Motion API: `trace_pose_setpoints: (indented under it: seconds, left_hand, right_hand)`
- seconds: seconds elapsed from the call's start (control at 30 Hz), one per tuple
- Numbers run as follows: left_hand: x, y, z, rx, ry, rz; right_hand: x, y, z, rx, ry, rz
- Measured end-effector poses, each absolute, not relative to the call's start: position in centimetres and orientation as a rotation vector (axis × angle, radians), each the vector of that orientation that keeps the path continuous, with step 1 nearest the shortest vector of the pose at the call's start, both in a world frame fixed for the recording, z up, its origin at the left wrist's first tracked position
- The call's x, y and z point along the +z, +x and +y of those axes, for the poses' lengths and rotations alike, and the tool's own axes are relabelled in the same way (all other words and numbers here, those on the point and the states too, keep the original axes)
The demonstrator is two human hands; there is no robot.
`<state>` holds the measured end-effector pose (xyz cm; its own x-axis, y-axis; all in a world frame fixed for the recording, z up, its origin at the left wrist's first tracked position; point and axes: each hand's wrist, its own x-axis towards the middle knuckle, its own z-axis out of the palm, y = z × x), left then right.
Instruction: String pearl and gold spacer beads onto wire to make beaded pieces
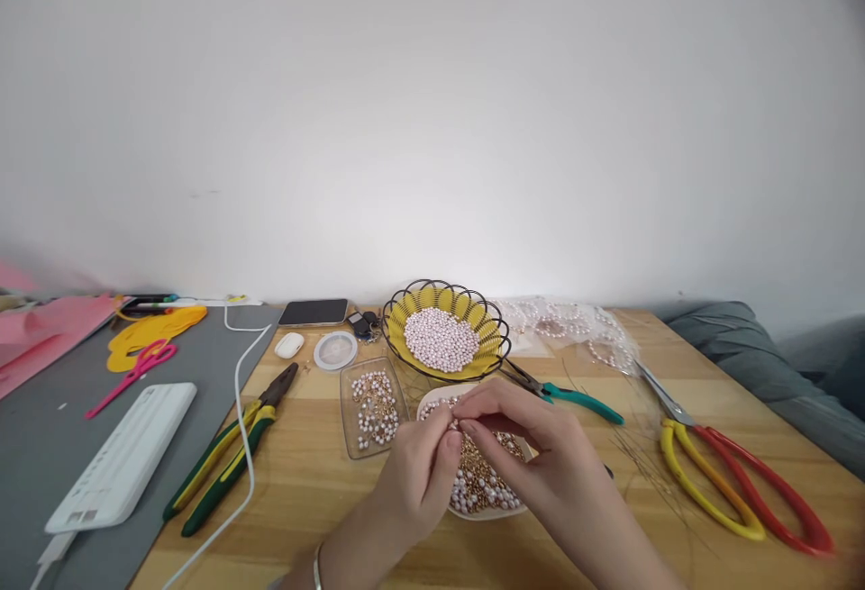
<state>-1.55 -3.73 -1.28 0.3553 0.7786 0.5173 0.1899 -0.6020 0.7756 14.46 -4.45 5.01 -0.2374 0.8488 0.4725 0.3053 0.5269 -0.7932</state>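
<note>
My left hand (420, 464) and my right hand (541, 439) meet fingertip to fingertip above a white dish (466, 515) of gold and pearly beads. Between the pinched fingers of my left hand shows a small pinkish bead (453, 426). The fingers of my right hand are closed against it too; what else they grip is too small to make out. Left of the dish is a clear square tray (350, 419) with pearl and gold beads. Behind it stands a yellow basket with black wire loops (398, 315), holding a heap of pale pink beads (441, 340).
Green-handled pliers (585, 403) and red-and-yellow scissors (730, 482) lie right, near thin wires (652, 468) and bagged bead strings (574, 324). Left are yellow-green pliers (233, 446), a white cable (244, 428), a power bank (125, 455), pink scissors (139, 369) and a phone (314, 312).
</note>
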Motion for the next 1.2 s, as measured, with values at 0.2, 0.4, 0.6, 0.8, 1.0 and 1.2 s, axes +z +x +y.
trace_pose_setpoints:
  seconds: [0.2,0.4,0.6,0.8,1.0,1.2]
  left_hand:
    - [-1.5,-1.6,-3.5,1.25,2.013,0.827]
    - [-1.4,-1.6,-3.5,1.239,1.971,0.801]
    - [-1.4,-1.4,-3.6,1.213,1.924,0.817]
    - [-1.0,-1.5,-3.5,1.223,1.965,0.79]
    - [-1.0,-1.4,-3.6,1.268,1.959,0.75]
    - [-1.0,-1.3,-3.7,1.341,2.005,0.806]
  right_hand:
    - [5.2,14.1,-4.4,0.683,-0.991,-1.808]
    - [5.2,14.1,-4.7,0.65,-0.999,-1.815]
    - [5.2,14.6,-4.6,0.592,-0.996,-1.883]
    - [4.9,15.0,-4.5,0.611,-0.988,-1.931]
    - [4.5,15.0,-4.7,0.65,-0.947,-1.9]
    - [4.2,14.8,-4.8,0.535,-0.966,-1.919]
